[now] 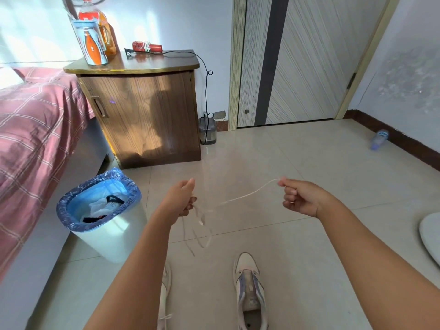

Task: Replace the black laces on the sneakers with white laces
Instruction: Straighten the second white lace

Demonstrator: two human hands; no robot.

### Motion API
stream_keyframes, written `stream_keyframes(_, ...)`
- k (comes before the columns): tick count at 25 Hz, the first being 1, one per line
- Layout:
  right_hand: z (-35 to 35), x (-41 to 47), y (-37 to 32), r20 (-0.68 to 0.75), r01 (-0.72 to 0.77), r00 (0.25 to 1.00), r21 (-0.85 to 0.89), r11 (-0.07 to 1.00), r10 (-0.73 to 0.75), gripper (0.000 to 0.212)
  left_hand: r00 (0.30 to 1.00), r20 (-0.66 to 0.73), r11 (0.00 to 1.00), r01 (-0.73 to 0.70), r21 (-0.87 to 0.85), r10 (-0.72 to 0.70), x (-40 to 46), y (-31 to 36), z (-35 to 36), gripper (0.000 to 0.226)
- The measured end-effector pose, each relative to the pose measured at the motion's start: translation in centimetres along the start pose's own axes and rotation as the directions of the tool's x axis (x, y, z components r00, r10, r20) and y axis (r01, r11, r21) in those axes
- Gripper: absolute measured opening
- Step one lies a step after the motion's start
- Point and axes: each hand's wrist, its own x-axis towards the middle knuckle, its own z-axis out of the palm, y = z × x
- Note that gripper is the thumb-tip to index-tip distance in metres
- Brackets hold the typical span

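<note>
head view, thin white lace (247, 194) slack between left hand (182, 198), right hand (301, 198)

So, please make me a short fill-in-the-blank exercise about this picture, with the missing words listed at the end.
1. Both hands, left hand and right hand, hold a ____ lace.
2. The right sneaker on the floor has ____ lace in it.
3. The bin beside the bed is lined with a ____ bag.
4. The bottles stand on a ____ cabinet.

Missing words: white; no; blue; wooden
</note>
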Motion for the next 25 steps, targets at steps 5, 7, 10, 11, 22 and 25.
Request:
stream_keyframes(5,2.1,-0.4,0.5,0.002,-0.198,0.979,0.203,0.959,0.202,0.027,0.987,0.156,1.000,-0.031,0.002,0.030,-0.5,0.4,0.3,0.076)
stream_keyframes(7,5.3,-0.9,1.3,0.178,-0.300,0.944,0.114,0.947,0.278,0.026,0.967,0.236,0.986,-0.120,0.114,0.091,-0.7,0.5,1.2,0.076)
stream_keyframes(10,9.5,-1.6,1.9,0.333,-0.349,0.884,0.004,0.937,0.328,0.023,0.949,0.268,0.946,-0.230,0.227,0.167,-0.8,0.9,2.6,0.071)
stream_keyframes(11,10.4,-1.7,2.0,0.353,-0.357,0.872,-0.014,0.934,0.339,0.022,0.948,0.258,0.943,-0.247,0.223,0.187,-0.8,1.0,3.0,0.068)
stream_keyframes(22,11.8,0.3,3.0,0.156,-0.253,0.967,0.466,0.848,0.203,0.026,0.959,0.247,0.990,-0.142,-0.016,0.141,-1.0,0.3,2.6,0.021)
stream_keyframes(25,11.3,0.9,3.1,0.122,-0.292,0.956,0.369,0.882,0.266,0.023,0.955,0.267,0.986,-0.151,0.066,0.129,-0.9,-0.2,2.1,0.019)
